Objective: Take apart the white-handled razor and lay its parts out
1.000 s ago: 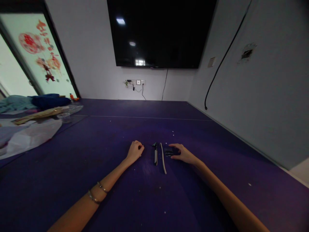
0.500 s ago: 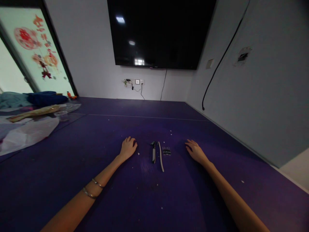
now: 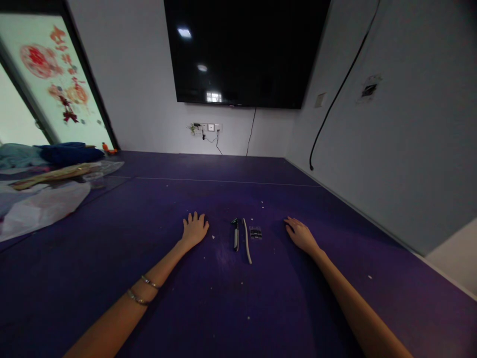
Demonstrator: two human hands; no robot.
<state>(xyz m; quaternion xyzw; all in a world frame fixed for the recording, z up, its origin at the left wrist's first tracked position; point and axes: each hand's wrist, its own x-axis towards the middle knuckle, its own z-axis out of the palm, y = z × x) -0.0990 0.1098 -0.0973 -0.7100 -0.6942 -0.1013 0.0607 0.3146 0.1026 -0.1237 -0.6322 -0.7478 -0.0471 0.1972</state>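
My left hand (image 3: pixel 194 230) lies palm down on the purple surface (image 3: pixel 219 308), fingers spread, holding nothing. To its right a razor (image 3: pixel 236 236) with a dark head and grey handle lies lengthwise. Beside the razor is a slim, slightly curved whitish stick (image 3: pixel 247 243), perhaps a handle; its kind is unclear. A small clear pack with black pieces (image 3: pixel 255 232) sits just right of that stick. Further right, my right hand (image 3: pixel 301 234) rests on the surface with its fingers stretched out and nothing in it. Neither hand touches these items.
Left, a white plastic bag (image 3: pixel 48 204), a tan flat piece (image 3: pixel 55 176) and blue cloth (image 3: pixel 70 153) lie on the surface. A television (image 3: pixel 246 54) hangs on the far wall above sockets (image 3: pixel 210 128). A black cable (image 3: pixel 335 94) dangles along the right wall. White specks dot the surface.
The fingers of my left hand have spread apart, and the hand has shifted slightly left. My right hand and the small items stay put; the view has tilted a little.
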